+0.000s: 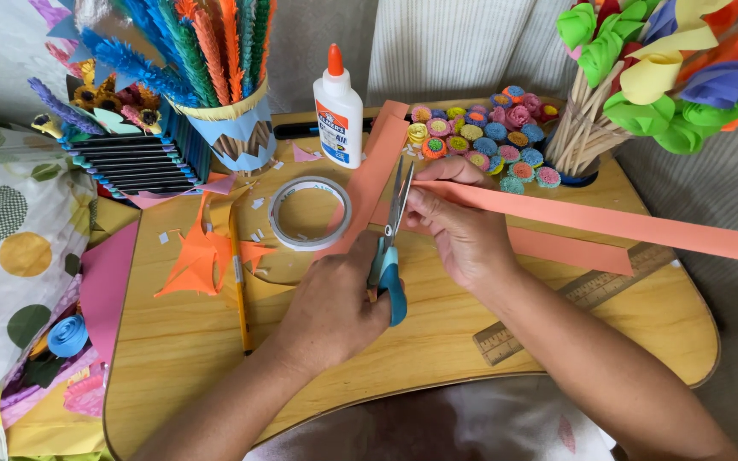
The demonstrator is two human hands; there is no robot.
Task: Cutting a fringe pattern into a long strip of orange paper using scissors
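Observation:
My left hand grips blue-handled scissors, their blades open and pointing away from me over an orange paper sheet. My right hand pinches a long orange paper strip that runs off to the right, right beside the blades. A second orange strip lies on the wooden lap table under my right wrist.
A tape roll, white glue bottle, pencil, orange paper scraps and a wooden ruler lie on the table. Small rolled paper flowers sit at the back. Cups of paper leaves and paper roses stand behind.

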